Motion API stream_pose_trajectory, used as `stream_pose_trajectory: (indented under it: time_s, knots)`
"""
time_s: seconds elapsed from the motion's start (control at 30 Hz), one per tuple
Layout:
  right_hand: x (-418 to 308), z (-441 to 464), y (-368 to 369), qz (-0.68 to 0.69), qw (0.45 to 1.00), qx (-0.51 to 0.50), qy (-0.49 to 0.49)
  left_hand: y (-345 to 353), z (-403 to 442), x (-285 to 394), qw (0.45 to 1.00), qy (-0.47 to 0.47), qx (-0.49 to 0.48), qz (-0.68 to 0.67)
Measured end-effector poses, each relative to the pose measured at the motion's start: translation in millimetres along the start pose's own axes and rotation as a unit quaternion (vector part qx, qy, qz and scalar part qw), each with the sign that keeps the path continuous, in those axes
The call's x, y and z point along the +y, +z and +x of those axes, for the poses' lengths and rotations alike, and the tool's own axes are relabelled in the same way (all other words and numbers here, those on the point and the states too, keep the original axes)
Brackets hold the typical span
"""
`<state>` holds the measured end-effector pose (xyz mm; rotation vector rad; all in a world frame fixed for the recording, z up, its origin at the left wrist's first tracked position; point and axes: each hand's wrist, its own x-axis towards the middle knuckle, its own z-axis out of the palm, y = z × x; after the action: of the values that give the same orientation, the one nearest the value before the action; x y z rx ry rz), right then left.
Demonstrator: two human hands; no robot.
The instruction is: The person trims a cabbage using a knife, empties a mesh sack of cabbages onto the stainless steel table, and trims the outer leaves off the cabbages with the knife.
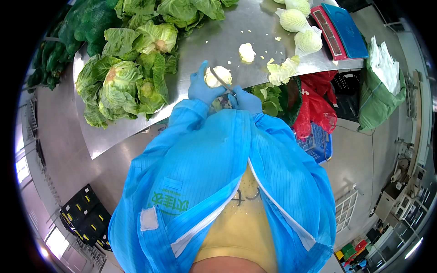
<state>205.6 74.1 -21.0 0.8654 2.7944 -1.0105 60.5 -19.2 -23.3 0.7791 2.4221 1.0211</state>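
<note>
My left hand (203, 87), in a blue glove, is closed around the near-left side of a white vegetable head (220, 75) that looks like cauliflower, at the table's near edge. A knife (221, 81) is gripped in my gloved right hand (246, 99). Its blade slants up and left across the white head; how deep it cuts, if at all, I cannot tell. Beyond them on the steel table (205, 50) lies another white piece (246, 52) among small crumbs. Pale leaf trimmings (282, 70) sit to the right.
Leafy green heads (123, 84) are piled at left. Pale heads in foam nets (308, 41) stand at the back right beside a blue case (345, 29) and a red one. A red net bag (314, 104), a blue crate (316, 143) and a green sack (381, 95) are at right.
</note>
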Motion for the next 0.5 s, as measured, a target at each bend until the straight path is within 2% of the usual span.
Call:
stream_pose_trajectory:
  time_s: [0.2, 0.27, 0.3, 0.37, 0.5]
  knots:
    - [2, 1, 0, -0.017, 1.0, 0.01, 0.005, -4, 5, 7, 0.998, -0.018, -0.05, 0.026]
    - [1, 3, -3, -0.024, 1.0, 0.008, 0.011, -4, 6, 6, 0.995, 0.028, -0.045, 0.079]
    - [1, 4, -4, -0.032, 0.999, 0.005, 0.017, -2, 7, 3, 0.995, 0.029, -0.046, 0.08]
    - [3, 5, -5, -0.033, 0.999, 0.005, 0.021, 3, 9, -2, 0.997, 0.061, -0.049, -0.007]
    - [3, 6, -10, -0.041, 0.998, -0.017, 0.047, 7, 10, -1, 0.997, 0.049, -0.052, 0.02]
